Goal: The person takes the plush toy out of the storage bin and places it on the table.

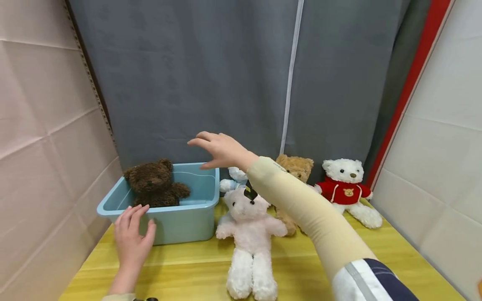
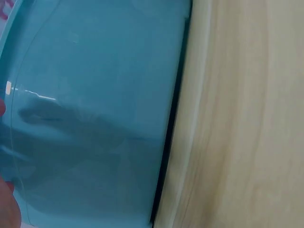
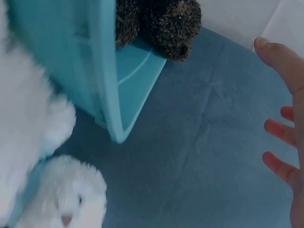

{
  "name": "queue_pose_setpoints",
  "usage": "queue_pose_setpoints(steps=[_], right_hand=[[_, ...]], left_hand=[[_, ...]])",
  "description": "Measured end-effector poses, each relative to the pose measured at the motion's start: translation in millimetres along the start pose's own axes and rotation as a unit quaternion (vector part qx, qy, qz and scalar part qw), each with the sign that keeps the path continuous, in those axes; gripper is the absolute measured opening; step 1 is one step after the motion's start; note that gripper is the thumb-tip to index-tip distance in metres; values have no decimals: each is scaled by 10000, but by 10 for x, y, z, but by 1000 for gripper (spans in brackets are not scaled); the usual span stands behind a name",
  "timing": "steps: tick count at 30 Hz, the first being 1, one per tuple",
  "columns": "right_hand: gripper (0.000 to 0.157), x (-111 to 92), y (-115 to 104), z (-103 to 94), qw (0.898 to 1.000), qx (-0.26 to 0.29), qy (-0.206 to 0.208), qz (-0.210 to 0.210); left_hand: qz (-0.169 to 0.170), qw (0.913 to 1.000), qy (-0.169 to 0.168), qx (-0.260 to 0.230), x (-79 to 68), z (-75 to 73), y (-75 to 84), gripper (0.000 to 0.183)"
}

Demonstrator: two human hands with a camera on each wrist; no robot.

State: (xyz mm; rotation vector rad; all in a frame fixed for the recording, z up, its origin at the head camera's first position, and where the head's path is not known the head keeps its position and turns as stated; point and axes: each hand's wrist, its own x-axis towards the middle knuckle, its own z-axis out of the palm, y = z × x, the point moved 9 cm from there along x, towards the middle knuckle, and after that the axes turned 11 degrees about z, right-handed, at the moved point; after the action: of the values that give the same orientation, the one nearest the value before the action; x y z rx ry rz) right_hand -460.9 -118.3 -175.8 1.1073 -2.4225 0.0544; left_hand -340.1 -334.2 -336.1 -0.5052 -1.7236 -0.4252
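Observation:
A dark brown teddy bear [image 1: 154, 184] sits inside a light blue plastic bin [image 1: 184, 223], leaning at its left side. My left hand [image 1: 133, 234] is at the bin's front rim, fingers spread and fingertips right at the edge. In the left wrist view the bin's smooth wall [image 2: 104, 95] fills much of the picture. My right hand [image 1: 222, 148] hangs in the air above the bin's back right corner, fingers apart, with nothing in it. The right wrist view has that hand [image 3: 285, 118] beside the bin's rim [image 3: 107, 71] and the brown bear [image 3: 173, 28].
A pale pink teddy bear [image 1: 252, 234] lies right of the bin. Behind it are a white and blue plush toy [image 1: 231, 185] and a tan bear [image 1: 297, 167], partly hidden by my right arm. A white bear in a red hoodie [image 1: 346, 188] sits at far right.

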Motion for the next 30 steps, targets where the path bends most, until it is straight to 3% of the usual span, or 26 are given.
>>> queue_pose_setpoints(steps=[8, 13, 19, 24, 30], right_hand=[[77, 349, -204, 350, 9993, -155, -341, 71], [79, 440, -217, 489, 9983, -539, -173, 127], [84, 441, -346, 662, 9866, -1629, 84, -89], [91, 501, -452, 740, 9900, -1400, 47, 136], [94, 664, -407, 753, 9916, -1113, -3, 658]], left_hand=[[-207, 9986, -441, 222, 79, 17, 80, 41], [-252, 9976, -617, 198, 118, 58, 142, 38], [-259, 9984, -495, 93, 57, 43, 246, 43], [-200, 9995, -242, -64, 44, -6, 340, 47], [5, 9997, 16, -229, 105, -19, 374, 42]])
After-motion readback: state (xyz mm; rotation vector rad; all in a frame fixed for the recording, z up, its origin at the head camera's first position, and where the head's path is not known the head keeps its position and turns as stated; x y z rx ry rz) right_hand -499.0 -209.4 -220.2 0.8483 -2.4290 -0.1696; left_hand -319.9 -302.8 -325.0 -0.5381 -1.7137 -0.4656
